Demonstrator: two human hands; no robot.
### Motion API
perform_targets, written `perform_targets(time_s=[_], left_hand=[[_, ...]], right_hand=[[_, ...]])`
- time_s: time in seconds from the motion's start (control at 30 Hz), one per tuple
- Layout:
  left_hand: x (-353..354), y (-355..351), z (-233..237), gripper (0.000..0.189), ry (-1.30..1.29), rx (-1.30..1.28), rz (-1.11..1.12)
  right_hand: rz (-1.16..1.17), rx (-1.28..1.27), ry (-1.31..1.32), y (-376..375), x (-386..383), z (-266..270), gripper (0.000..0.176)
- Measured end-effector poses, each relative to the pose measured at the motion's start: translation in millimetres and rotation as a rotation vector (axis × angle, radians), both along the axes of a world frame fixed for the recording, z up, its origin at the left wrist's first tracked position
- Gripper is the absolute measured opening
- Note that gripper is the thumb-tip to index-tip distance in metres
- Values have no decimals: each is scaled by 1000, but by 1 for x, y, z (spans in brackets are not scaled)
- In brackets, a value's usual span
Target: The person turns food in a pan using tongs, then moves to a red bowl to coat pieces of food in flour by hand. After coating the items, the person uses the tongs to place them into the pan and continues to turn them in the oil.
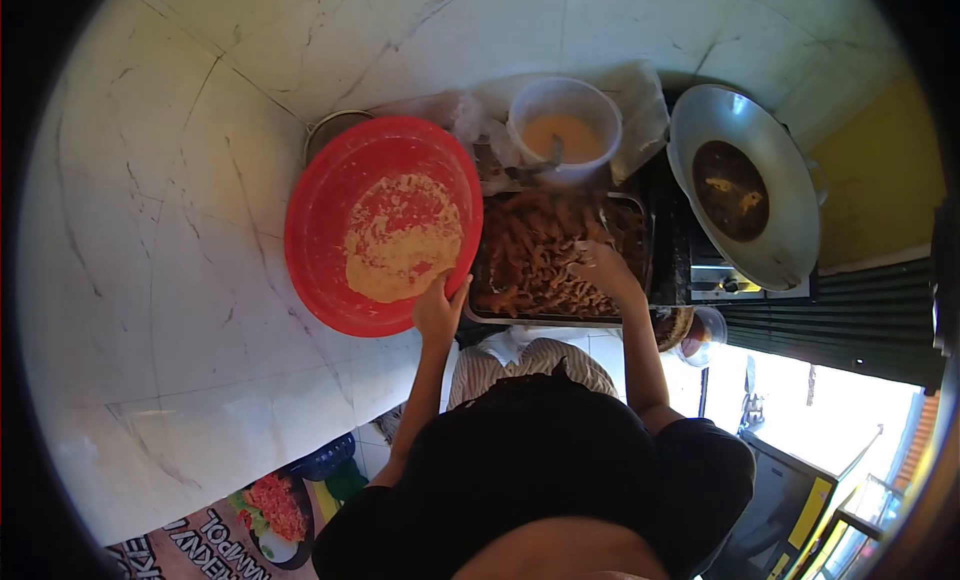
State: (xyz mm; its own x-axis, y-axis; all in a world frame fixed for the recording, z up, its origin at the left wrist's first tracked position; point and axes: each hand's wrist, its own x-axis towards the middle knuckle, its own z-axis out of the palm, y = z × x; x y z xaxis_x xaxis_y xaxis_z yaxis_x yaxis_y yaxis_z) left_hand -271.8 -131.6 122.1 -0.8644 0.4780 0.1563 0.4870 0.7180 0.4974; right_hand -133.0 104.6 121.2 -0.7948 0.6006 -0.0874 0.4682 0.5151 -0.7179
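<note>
My left hand [435,311] grips the near right rim of a red basin [320,270], thumb over the edge. The basin is tilted toward me, and a pale yellow, crumbly flour-like coating [405,250] lies on its bottom. My right hand [603,270] is over a rectangular metal tray [550,320] filled with brown, strip-like food pieces [530,245]. Its fingers appear apart and touch the pieces; their tips are partly hidden among them. Behind the tray stands a translucent plastic tub [600,170] with orange-yellow liquid and a utensil in it.
To the right, a large wok [790,235] with dark oil and a few pieces in it sits on a stove [720,280]. Clear plastic bags [640,120] lie by the tub. A marble-patterned counter [170,330] extends left. A clear container [706,335] is below the stove.
</note>
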Motion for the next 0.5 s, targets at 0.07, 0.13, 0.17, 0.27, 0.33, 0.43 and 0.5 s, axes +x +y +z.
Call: perform_targets(time_s=[0.07,0.13,0.17,0.27,0.33,0.43,0.5], left_hand=[[-8,-3,-1,44,-35,-43,-48],[-15,-5,2,48,-128,-52,-90],[-19,-7,3,53,-228,-60,-129],[-44,-14,9,62,-549,5,-266],[-59,-29,6,68,-650,-29,-343],[-83,-41,28,66,-939,-123,-463],[-101,-62,3,67,-981,-157,-486]], right_hand=[[154,-601,120,-16,-52,0,33],[151,-524,249,-25,-91,-18,29],[148,-444,369,-27,-109,-30,26],[13,-196,326,-10,-173,-63,24],[35,-100,254,6,-216,-92,26],[97,73,193,42,-279,-156,33],[120,153,214,52,-301,-165,35]])
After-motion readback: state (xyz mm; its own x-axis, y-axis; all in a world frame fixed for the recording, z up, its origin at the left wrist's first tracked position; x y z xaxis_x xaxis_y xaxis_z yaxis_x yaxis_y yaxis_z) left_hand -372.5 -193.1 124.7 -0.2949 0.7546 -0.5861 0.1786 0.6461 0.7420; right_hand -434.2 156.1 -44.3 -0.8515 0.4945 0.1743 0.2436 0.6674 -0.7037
